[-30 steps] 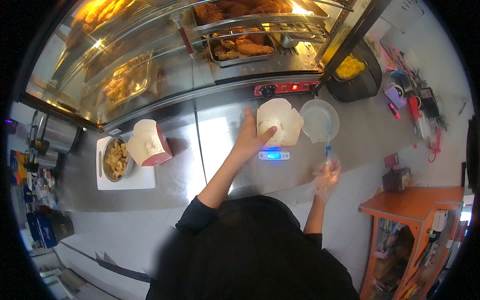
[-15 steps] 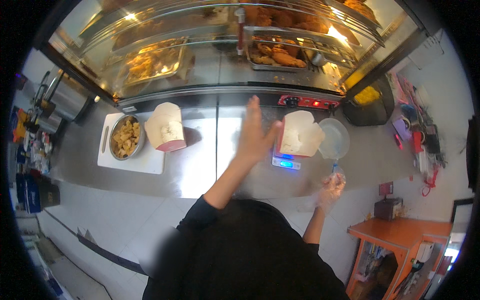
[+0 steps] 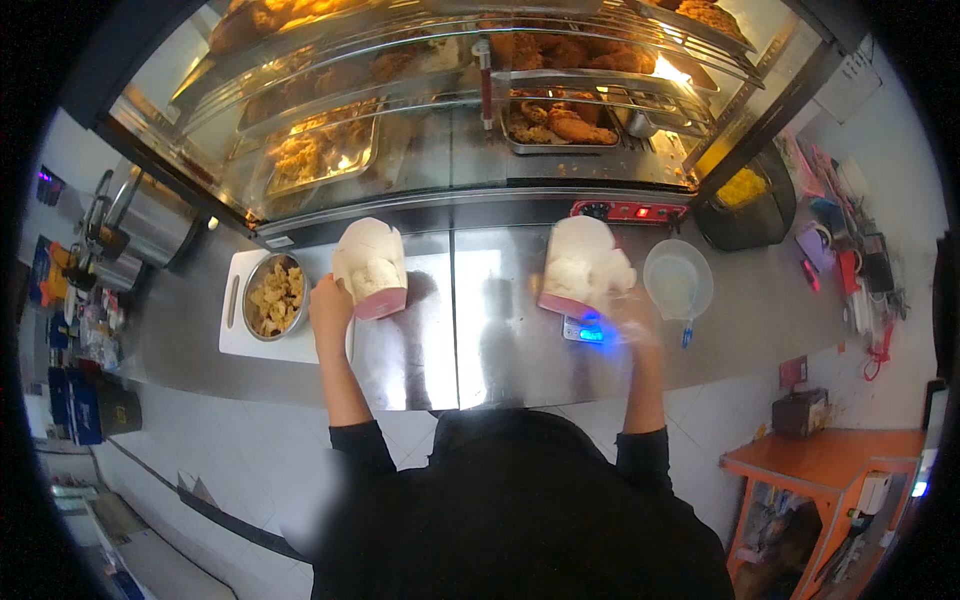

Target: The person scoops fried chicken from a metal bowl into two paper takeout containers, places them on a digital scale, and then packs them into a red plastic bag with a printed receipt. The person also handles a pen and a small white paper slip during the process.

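Note:
At the left, my bare left hand (image 3: 330,302) is closed on the left edge of an open paper food box (image 3: 381,302), red-pink below with pale flaps. White, rice-like food shows inside. A second such food box (image 3: 562,302) stands at the right, over a small digital scale (image 3: 585,331) with a lit blue display. My right hand (image 3: 631,318), in a clear glove, is on this box's right side. Motion smears it, but its fingers seem to grip the box. To its right lies a round translucent bowl (image 3: 678,280) with a blue-tipped handle.
A metal bowl of browned chunks (image 3: 277,295) sits on a white cutting board (image 3: 236,335). Behind the steel counter (image 3: 500,370) stands a glass warming cabinet (image 3: 400,195) holding trays of fried food. A black container of yellow food (image 3: 745,225) is at the back right.
My left hand has moved left to the left box, which has shifted slightly right. My right hand has left the handled bowl for the right box, which has shifted left on the scale.

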Demonstrator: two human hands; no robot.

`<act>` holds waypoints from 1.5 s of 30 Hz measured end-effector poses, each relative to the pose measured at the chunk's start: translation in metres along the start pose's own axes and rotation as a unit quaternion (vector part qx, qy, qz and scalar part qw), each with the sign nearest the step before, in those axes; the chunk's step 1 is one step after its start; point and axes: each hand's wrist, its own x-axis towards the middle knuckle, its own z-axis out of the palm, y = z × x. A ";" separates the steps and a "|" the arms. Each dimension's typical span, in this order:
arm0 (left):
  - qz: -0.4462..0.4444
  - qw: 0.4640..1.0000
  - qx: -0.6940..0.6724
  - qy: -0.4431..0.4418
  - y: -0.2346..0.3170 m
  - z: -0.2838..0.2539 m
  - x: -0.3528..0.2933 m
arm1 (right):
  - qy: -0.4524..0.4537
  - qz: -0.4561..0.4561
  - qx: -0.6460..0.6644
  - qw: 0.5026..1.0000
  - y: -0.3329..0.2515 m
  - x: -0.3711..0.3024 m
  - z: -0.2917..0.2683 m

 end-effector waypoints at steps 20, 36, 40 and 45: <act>0.371 0.884 -0.174 -0.227 0.271 0.057 -0.063 | -0.141 -0.167 0.174 0.960 -0.066 -0.081 0.050; -0.016 0.938 -0.315 -0.144 0.076 -0.069 -0.038 | -0.082 0.147 -0.207 0.964 0.122 -0.142 -0.056; -0.035 0.928 -0.315 -0.197 0.062 -0.048 -0.058 | 0.042 0.158 -0.119 0.979 0.117 -0.115 -0.067; -0.009 0.928 -0.282 -0.244 0.063 -0.032 -0.073 | 0.076 0.254 0.083 0.961 0.057 -0.076 -0.073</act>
